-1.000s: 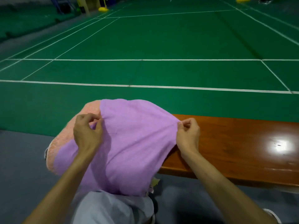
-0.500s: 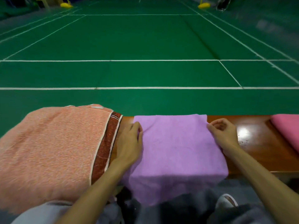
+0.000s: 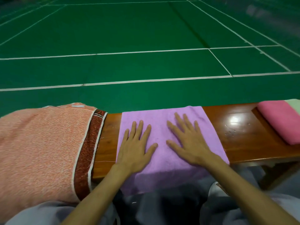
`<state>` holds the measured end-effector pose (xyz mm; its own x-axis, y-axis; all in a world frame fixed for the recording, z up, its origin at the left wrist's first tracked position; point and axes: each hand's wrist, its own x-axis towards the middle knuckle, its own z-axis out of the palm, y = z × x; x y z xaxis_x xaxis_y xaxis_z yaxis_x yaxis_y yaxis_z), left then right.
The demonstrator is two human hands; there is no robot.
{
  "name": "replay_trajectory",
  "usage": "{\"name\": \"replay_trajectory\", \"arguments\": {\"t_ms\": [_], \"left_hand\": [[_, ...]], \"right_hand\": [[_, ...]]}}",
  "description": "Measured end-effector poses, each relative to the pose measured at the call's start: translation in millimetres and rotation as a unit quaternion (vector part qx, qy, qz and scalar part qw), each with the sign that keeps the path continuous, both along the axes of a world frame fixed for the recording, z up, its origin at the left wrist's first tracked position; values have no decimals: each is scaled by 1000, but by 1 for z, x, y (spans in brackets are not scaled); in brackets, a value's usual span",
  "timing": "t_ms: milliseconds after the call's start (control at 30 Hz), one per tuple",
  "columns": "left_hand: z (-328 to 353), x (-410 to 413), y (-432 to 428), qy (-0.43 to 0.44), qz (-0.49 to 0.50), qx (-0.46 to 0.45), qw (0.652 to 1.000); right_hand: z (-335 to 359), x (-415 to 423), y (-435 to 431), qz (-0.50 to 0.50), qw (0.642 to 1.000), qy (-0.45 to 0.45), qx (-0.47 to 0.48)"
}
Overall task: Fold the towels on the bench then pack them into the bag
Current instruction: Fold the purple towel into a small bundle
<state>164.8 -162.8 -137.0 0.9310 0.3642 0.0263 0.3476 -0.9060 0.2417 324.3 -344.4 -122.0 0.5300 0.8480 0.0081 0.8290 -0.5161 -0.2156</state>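
head view: the purple towel [image 3: 162, 125] lies flat across the bench [image 3: 240, 138], its near edge hanging off toward the person's lap. both hands press on it with fingers straight and spread, gripping nothing — the left hand [image 3: 136, 145] on its left half, the right hand [image 3: 188, 140] on its right half. this looks like the smoothing step ahead of a fold. the next move likely calls for pinching an edge or two corners and bringing them over evenly, without dragging the cloth off the glossy wood. counted: one bench, two hands, four towels — the purple one, a large orange towel [image 3: 40, 151] with a dark red border at left, a folded pink towel [image 3: 280, 122] at right, and a sliver of pale green towel [image 3: 294, 103] at the frame edge. no bag shows.
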Motion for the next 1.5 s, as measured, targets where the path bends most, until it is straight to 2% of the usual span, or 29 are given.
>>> {"name": "replay_trajectory", "arguments": {"t_ms": [133, 300, 400, 500, 567, 633, 667, 767, 867, 933, 1000, 1067, 1167, 1233, 1300, 1367, 1433, 1500], "left_hand": [[-3, -1, 15, 21, 30, 21, 999], [-2, -11, 27, 13, 39, 19, 999], [0, -11, 24, 14, 40, 10, 999], [6, -11, 24, -45, 53, -98, 993], [13, -16, 27, -111, 100, -166, 975], [20, -22, 32, -141, 159, -87, 973], [25, -25, 35, -124, 192, -48, 972], [30, -29, 43, -38, 257, -66, 963], [27, -25, 43, -75, 219, -112, 966], [27, -21, 42, -83, 203, -130, 967], [31, -18, 41, -109, 197, -190, 956], [42, -19, 44, -137, 195, -326, 915], [64, -24, 49, -171, 193, -514, 818], [74, -28, 55, -191, 166, -579, 775], [82, -35, 64, -198, 138, -619, 748], [89, -42, 73, -197, 129, -625, 744], [94, -48, 79, -200, 137, -596, 766], [98, -51, 81, -203, 137, -556, 794]], "right_hand": [[-13, 5, -3, 3, 999, -2, -50], [-9, 54, -40, -118, 989, -30, -79], [-9, 63, -48, -134, 988, -13, -82], [-10, 60, -45, -152, 988, 9, -36], [-4, 56, -42, -187, 981, 1, 46], [4, 54, -42, -240, 965, -40, 99], [7, 53, -44, -275, 956, -43, 95], [11, 55, -52, -324, 945, 12, 48], [17, 50, -53, -279, 955, 88, 44], [25, 46, -52, -234, 961, 127, 74], [32, 46, -53, -211, 940, 229, 139], [37, 48, -56, -196, 887, 352, 226], [49, 49, -62, -133, 801, 486, 324], [57, 52, -65, -99, 772, 524, 345], [63, 61, -71, -85, 765, 536, 347], [67, 69, -79, -83, 758, 549, 342], [72, 74, -86, -82, 752, 556, 345], [80, 75, -90, -77, 761, 550, 335]]}}
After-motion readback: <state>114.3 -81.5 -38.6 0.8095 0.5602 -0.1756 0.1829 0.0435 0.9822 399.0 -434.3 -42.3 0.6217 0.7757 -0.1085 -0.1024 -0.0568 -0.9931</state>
